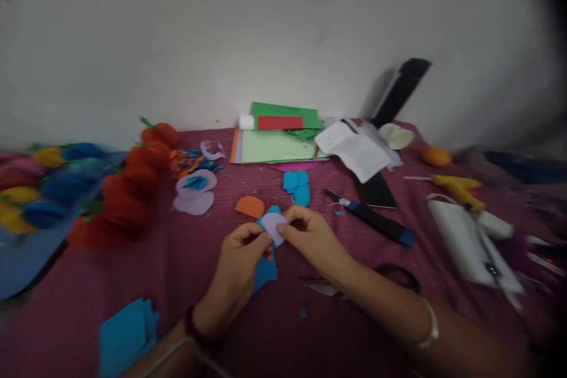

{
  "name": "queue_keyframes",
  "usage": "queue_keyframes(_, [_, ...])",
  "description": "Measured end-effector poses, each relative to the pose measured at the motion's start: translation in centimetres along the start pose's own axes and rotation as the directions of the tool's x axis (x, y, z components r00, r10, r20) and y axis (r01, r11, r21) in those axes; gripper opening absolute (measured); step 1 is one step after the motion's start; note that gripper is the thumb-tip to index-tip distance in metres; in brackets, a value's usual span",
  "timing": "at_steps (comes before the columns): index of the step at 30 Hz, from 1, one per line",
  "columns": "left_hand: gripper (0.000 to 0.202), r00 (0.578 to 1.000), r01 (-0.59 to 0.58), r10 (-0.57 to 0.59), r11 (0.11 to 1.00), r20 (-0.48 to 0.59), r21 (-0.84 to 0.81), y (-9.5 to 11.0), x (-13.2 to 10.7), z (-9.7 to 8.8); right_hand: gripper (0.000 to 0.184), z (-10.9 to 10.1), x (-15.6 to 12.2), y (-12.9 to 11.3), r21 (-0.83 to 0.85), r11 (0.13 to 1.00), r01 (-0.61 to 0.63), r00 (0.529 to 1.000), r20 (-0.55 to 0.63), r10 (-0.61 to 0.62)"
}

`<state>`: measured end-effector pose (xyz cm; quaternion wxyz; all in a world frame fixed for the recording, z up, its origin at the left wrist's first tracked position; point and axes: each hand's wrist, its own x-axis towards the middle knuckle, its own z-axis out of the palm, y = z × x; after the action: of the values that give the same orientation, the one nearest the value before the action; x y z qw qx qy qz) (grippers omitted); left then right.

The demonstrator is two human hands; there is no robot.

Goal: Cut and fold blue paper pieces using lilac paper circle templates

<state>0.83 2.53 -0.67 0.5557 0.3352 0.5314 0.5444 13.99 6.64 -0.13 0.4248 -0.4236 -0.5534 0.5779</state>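
Pinched between my two hands is a small lilac paper cutout (pixel 273 228) laid over a blue piece whose edge shows behind it. My left hand (pixel 243 254) grips its lower left edge, fingers closed. On its right edge the thumb and fingers of my right hand (pixel 312 236) are closed too. An orange paper cutout (pixel 250 207) lies just beyond the left hand. Several blue cutouts (pixel 297 186) sit farther back. Under my hands rests a larger blue paper piece (pixel 266 273). Scissors (pixel 325 287) lie partly hidden beneath my right forearm.
Red paper pumpkins (pixel 128 189) line the left side, near lilac cutouts (pixel 195 194). Coloured sheets (pixel 274 146) lie at the back by the wall. To the right are a utility knife (pixel 376 221), a yellow glue gun (pixel 458 188) and white papers (pixel 354 147). Blue sheets (pixel 126 333) lie front left.
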Motion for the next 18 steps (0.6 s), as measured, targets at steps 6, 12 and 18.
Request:
queue_keyframes(6, [0.017,1.0,-0.005,0.005,1.0,0.009,-0.01,0.13,-0.06,0.04,0.02,-0.58,-0.13,0.03,-0.124,0.992,0.002,1.0,-0.02,-0.005])
queue_keyframes(12, [0.017,0.998,-0.029,0.029,1.0,0.06,0.01,0.58,-0.29,-0.01,0.021,-0.98,-0.35,0.26,-0.156,0.988,-0.009,1.0,-0.016,0.007])
queue_keyframes(18, [0.023,0.998,-0.034,0.032,0.999,0.056,0.042,0.16,-0.44,-0.15,0.018,-0.78,-0.29,-0.12,-0.143,0.989,0.022,0.999,-0.045,-0.029])
